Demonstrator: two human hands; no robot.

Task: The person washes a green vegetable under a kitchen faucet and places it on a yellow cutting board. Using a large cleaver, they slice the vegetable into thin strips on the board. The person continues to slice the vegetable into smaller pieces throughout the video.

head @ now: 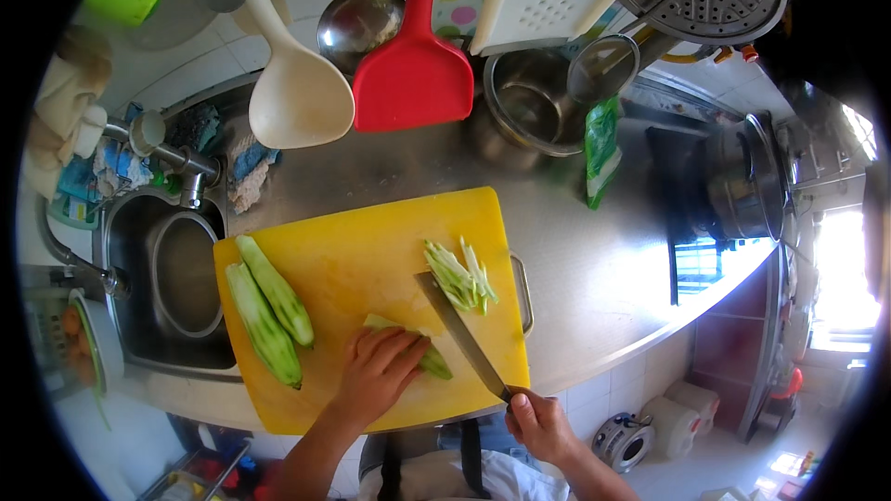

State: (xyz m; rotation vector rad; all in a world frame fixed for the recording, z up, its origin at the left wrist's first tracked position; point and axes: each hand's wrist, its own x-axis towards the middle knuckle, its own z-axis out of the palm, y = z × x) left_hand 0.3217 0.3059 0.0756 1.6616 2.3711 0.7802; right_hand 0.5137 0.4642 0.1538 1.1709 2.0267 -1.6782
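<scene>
My left hand [383, 365] presses a piece of peeled green vegetable [436, 362] onto a yellow cutting board [348, 264]; the palm and fingers hide much of the piece. In my right hand [539, 421] is the handle of a kitchen knife [463, 337]. Its blade slants up and left, just right of the held piece, and its far end is beside a small pile of cut green strips [459, 275]. Two long peeled vegetables [261, 320], pale green with darker streaks, lie side by side at the board's left.
A steel sink [167, 271] adjoins the board's left. Behind it, a cream ladle [299, 101] and a red spatula [418, 76] hang over the counter. A steel pot [536, 104] and a green packet [601, 153] stand farther back. To the right is a stove with a large pot [741, 174].
</scene>
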